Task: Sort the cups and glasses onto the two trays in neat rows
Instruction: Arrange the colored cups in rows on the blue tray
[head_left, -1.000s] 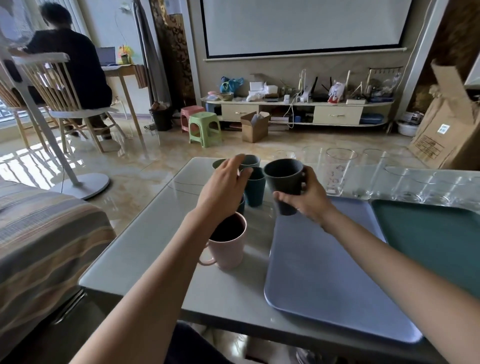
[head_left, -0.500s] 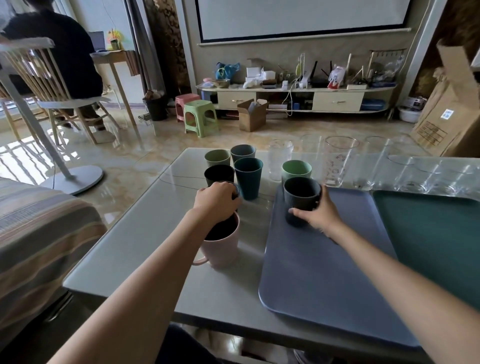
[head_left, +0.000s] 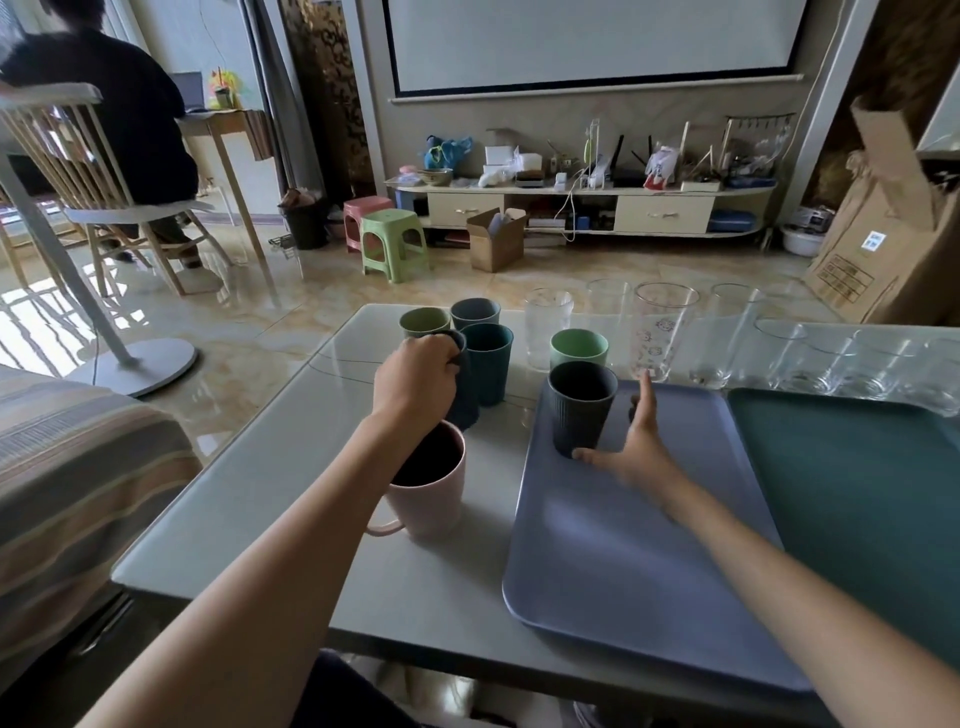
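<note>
A dark ribbed cup (head_left: 579, 410) stands upright at the far left corner of the blue-grey tray (head_left: 639, 551). My right hand (head_left: 631, 449) is open just right of it, fingers spread, thumb near its base. My left hand (head_left: 415, 384) is shut on the rim of a dark cup (head_left: 466, 400) in the cluster on the table. Around it stand a teal cup (head_left: 488, 361), a sage cup (head_left: 425, 322), a grey-blue cup (head_left: 475, 313), a light green cup (head_left: 578, 349) and a pink mug (head_left: 428, 483). A dark green tray (head_left: 857, 499) lies to the right.
Several clear glasses, one of them a printed glass (head_left: 660, 332), line the table's far edge behind both trays. The grey table (head_left: 270, 499) ends close on the left, beside a striped sofa (head_left: 67, 467). A person sits on a chair far left.
My right hand set the dark ribbed cup down on the blue-grey tray and let go of it. My left hand closed on the dark cup in the cluster.
</note>
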